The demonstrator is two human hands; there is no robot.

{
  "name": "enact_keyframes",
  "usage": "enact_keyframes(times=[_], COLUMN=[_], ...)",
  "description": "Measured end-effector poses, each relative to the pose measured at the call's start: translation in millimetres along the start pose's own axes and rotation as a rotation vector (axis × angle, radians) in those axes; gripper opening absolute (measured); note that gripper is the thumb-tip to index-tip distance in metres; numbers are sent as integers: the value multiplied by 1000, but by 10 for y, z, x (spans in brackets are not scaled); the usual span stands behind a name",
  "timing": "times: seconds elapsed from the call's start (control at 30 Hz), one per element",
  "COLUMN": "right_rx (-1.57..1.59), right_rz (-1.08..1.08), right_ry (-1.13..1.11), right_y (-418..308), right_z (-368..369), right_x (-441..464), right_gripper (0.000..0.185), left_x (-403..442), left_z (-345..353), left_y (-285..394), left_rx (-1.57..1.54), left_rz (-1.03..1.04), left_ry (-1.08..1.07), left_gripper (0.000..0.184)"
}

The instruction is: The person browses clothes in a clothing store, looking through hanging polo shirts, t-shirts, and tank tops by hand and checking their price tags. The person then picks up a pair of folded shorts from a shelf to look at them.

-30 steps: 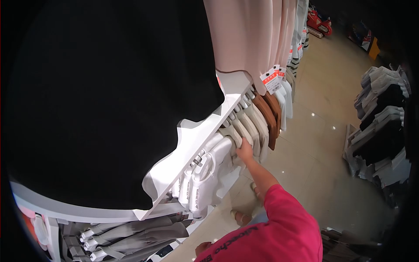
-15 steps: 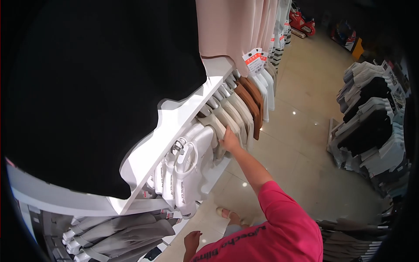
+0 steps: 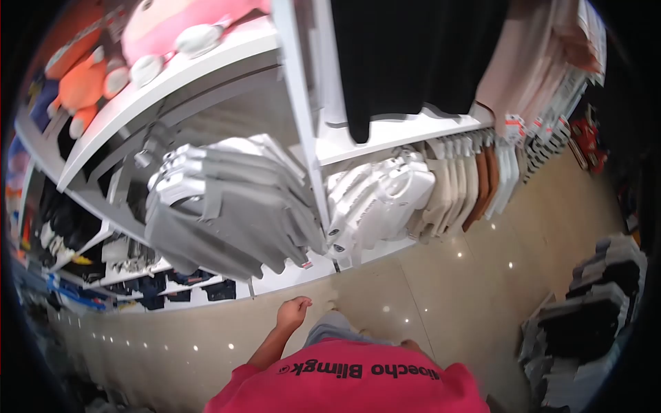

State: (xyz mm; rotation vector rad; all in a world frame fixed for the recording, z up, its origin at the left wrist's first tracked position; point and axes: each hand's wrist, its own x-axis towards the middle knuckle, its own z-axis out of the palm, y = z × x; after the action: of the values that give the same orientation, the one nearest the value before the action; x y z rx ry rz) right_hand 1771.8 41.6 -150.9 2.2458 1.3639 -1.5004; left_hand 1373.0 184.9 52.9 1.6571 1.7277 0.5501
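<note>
My left hand [image 3: 293, 313] hangs in front of my body above the floor, its fingers curled in and nothing showing in them. It is nearest to the grey tops [image 3: 234, 213], which hang in a row on white hangers, but stays apart from them. Of my right hand only a small patch of skin [image 3: 415, 347] seems to show past the pink shirt [image 3: 358, 378] I wear; its fingers are hidden. White tops with dark print [image 3: 385, 199] hang right of the grey ones, followed by beige garments [image 3: 451, 189] and brown garments [image 3: 487, 186].
A white shelf [image 3: 406, 138] runs above the hanging clothes, with a black garment [image 3: 416, 62] over it. Plush toys [image 3: 82, 86] sit on the upper left shelf. Another clothes rack [image 3: 585, 316] stands at the right, across the tiled floor [image 3: 392, 296].
My right hand has come away from the beige garments and dropped to my body. The view has swung left and back, bringing the grey tops and plush toys into sight.
</note>
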Motion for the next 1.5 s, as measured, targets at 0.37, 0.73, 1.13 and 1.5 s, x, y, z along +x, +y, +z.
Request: enact_keyframes(times=[0.37,0.73,1.13,1.5], right_rx=[141,151,120,-260], right_rz=[55,-116,-234,-469], right_ry=[-130,-283,-521,-654], right_y=[-870,-2363,-2858,-3289], right_z=[305,938,1257,1018], right_x=[-506,-1196,-1802,-855], right_gripper=[47,44,41,39], left_x=[243,599,637,652], left_z=[-2371,-3745,-3942,-3953], left_y=[-295,-1060,-1249,-1280], left_rx=[207,173,105,85], left_rz=[175,323,367,374], left_ry=[939,838,685,674], left_gripper=[51,62,61,57])
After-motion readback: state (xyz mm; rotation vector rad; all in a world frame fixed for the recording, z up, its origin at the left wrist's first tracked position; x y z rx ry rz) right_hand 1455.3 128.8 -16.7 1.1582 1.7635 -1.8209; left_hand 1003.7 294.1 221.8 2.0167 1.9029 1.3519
